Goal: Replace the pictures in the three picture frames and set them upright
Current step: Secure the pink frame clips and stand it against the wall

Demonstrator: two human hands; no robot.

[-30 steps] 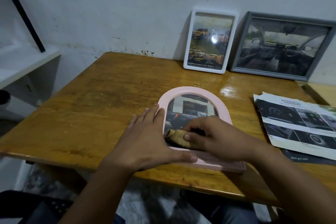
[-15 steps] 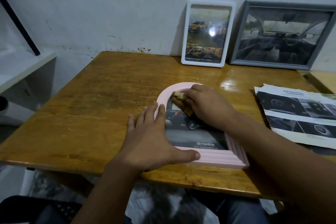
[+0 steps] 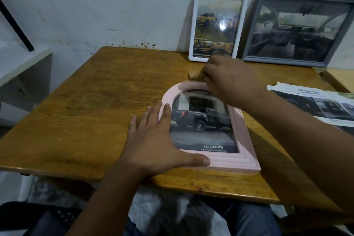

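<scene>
— Fingers of the left hand (image 3: 153, 140) spread flat, pressing the left side of the pink frame (image 3: 243, 151), thumb along its bottom rail; fingers of the right hand (image 3: 226, 82) curled round a small brownish cloth (image 3: 192, 75) at the arched top, blurred with motion

— Lying where, exactly?

— Face up on the worktop (image 3: 95, 101), bottom rail close to the near edge; not yet stood up. White frame (image 3: 218, 25) and grey frame (image 3: 298, 27) already upright against the wall at the back

— Risks from here?

— Probably a slide off the near edge if the flat palm eases while the cloth drags. Fresh smears on the glass from the pressing palm. Further back, a careless sweep could knock the white frame, standing just behind the knuckles, and tip it over

— Anything readable?

— "TOYOTA" with its emblem under the dark pickup in the pink frame; smaller line beneath too fine to read. "ADVANCE" heading on the leaflet (image 3: 314, 105) at right. Small print along the foot of the white frame's picture, illegible
</scene>
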